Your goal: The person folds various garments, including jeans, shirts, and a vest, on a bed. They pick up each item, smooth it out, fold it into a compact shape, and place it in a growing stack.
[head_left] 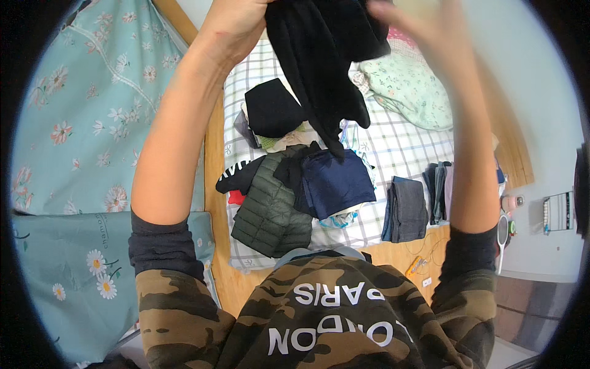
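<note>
A black, soft-looking garment (319, 55) hangs in front of me, raised above the bed. My left hand (236, 24) is closed at its upper left edge, with the fingertips partly cut off by the top of the picture. My right hand (427, 24) is blurred at the garment's right side. Its fingers look stretched out and apart from the thumb, and whether they touch the cloth is unclear. The garment's lower end dangles over a pile with a folded black cloth (273, 107), a dark green quilted jacket (273, 206) and a folded navy garment (338, 184).
The bed (378, 157) has a checked white sheet. Folded grey trousers (407, 209) and more folded clothes (437, 184) lie along its right side. A pale green floral bundle (412, 95) rests at the far right. A teal floral cover (92, 123) stands at the left.
</note>
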### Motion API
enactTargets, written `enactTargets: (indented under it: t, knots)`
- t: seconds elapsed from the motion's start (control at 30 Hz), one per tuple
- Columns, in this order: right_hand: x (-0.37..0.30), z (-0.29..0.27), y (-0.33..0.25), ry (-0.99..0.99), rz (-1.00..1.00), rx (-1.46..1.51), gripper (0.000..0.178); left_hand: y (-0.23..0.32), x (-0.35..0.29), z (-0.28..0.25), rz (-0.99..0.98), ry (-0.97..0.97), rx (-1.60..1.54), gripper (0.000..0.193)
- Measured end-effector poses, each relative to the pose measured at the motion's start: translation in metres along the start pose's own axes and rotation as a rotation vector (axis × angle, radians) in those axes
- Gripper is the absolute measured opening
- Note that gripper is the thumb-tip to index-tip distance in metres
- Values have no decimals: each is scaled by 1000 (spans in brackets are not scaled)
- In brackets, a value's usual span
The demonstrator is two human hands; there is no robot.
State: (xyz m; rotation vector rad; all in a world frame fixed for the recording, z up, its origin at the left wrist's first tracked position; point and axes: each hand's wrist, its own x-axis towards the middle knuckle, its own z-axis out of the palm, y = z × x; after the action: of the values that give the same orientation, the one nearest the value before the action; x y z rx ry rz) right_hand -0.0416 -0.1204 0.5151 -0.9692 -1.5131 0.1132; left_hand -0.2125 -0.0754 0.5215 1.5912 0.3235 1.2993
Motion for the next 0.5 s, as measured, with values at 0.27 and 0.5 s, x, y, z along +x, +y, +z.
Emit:
enactTargets:
  t: [0.27, 0.5]
  knots:
    - [-47, 5, 78, -475, 226, -102, 30, -25, -32, -38, -219, -134, 202, 43]
    - [-13, 16, 98, -567, -105, -618, 25, -68, -53, -99, 72, -21, 982, 35]
